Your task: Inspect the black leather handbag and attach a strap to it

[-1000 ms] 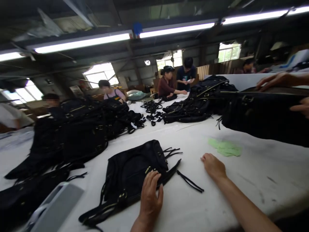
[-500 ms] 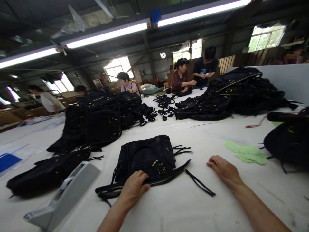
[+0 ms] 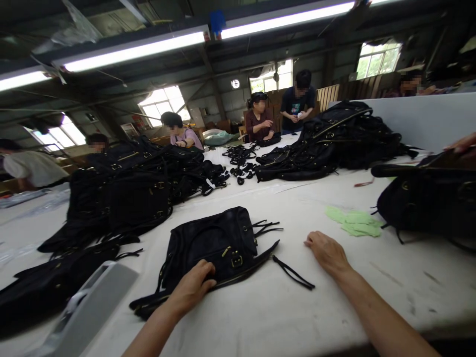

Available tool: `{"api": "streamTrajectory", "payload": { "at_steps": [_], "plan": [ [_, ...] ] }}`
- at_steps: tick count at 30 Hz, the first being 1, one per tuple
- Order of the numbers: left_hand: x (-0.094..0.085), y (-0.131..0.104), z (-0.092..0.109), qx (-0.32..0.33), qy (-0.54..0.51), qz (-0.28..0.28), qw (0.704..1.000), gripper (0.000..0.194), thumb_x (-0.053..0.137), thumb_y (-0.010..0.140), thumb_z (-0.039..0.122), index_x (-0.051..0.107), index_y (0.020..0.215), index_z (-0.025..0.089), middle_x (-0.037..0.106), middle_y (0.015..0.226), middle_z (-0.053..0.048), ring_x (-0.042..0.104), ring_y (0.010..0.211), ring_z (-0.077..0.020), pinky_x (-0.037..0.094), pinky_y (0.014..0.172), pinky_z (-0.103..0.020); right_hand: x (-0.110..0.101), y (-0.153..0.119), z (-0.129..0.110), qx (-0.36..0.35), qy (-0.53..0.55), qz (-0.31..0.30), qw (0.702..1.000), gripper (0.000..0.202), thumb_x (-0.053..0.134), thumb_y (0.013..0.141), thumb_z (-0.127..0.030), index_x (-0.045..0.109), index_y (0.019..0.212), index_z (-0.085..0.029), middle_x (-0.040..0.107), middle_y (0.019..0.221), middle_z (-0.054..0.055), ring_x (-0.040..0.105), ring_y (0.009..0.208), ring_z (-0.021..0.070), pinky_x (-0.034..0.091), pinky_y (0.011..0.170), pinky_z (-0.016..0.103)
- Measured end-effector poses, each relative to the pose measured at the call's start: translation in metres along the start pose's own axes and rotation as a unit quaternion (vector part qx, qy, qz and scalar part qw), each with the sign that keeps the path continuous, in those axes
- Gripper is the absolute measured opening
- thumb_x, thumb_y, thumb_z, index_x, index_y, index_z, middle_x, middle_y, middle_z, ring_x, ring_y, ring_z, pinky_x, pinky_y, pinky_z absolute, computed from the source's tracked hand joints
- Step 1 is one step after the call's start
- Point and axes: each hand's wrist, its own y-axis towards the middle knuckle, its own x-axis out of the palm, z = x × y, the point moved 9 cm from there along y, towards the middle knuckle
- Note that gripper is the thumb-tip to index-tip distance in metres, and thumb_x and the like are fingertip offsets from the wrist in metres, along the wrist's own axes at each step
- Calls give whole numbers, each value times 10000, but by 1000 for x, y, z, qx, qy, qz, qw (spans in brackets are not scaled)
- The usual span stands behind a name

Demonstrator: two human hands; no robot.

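A black bag [image 3: 211,238] with gold zips and a buckle lies flat on the white table before me. My left hand [image 3: 195,280] is on its near left edge, fingers bent over the black material and thumb at the front rim. The fingertips are partly hidden. To the right of the bag, my right hand [image 3: 327,252] rests on the table with its fingers curled together and nothing seen in them. Between the bag and that hand lies a thin black strap with a loop [image 3: 293,272], joined near the bag's pointed flap.
A grey plastic holder [image 3: 98,302] and another black bag [image 3: 33,292] lie at left. Piles of black bags stand behind [image 3: 137,193] and at back right [image 3: 334,139]. Green cloths [image 3: 353,221] lie near a bag [image 3: 424,203] at right, with another person's hand [image 3: 464,144] above.
My view has turned to the right, so everything sits farther left. Another person's hand has appeared over the bag at right. Both my hands keep their places by the bag.
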Motion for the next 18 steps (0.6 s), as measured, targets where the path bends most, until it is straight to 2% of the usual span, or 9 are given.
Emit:
{"api": "streamTrajectory", "payload": {
  "at_steps": [4, 7, 11, 13, 16, 18],
  "plan": [
    [7, -2, 2, 22, 69, -16, 997, 204, 434, 864, 176, 576, 1009, 197, 569, 1073, -65, 547, 1004, -223, 430, 904, -352, -2, -1, -1, -5, -2, 5, 1000, 112, 519, 961, -275, 578, 891, -211, 629, 924, 28, 597, 845, 201, 361, 669, 306],
    [15, -5, 5, 53, 132, -34, 989, 348, 361, 843, 63, 600, 1066, 181, 596, 1107, -102, 532, 1029, -274, 412, 948, -434, 1, 0, -3, -10, -9, 9, 1000, 114, 522, 957, -234, 584, 875, -183, 634, 893, 56, 597, 850, 219, 356, 682, 312],
    [16, -6, -1, 55, 185, -43, 980, 567, 270, 738, -81, 579, 1146, 162, 589, 1168, -134, 553, 1031, -263, 458, 913, -423, 2, 1, -3, -12, -1, 23, 1000, 121, 520, 952, -207, 580, 857, -161, 630, 877, 85, 591, 837, 234, 349, 694, 322],
    [12, -6, -6, 52, 196, -43, 978, 499, 281, 778, -53, 586, 1111, 160, 598, 1125, -128, 568, 1011, -251, 480, 883, -401, 1, -1, -1, -6, 16, 33, 999, 128, 501, 960, -213, 565, 860, -166, 624, 886, 80, 585, 835, 230, 344, 687, 318],
    [6, -7, -12, 64, 198, -50, 977, 300, 345, 892, 90, 606, 1014, 173, 616, 1037, -94, 591, 953, -233, 505, 838, -368, -1, -3, 6, 11, 52, 44, 998, 151, 440, 986, -239, 531, 879, -185, 618, 910, 54, 579, 825, 207, 333, 662, 304],
    [2, -12, -14, 79, 202, -52, 975, 326, 340, 908, 97, 610, 1070, 184, 613, 1125, -100, 581, 1046, -243, 486, 915, -396, -1, -3, 12, 25, 80, 43, 996, 176, 399, 999, -264, 511, 883, -197, 620, 881, 31, 577, 777, 187, 325, 632, 293]
  ]
}}
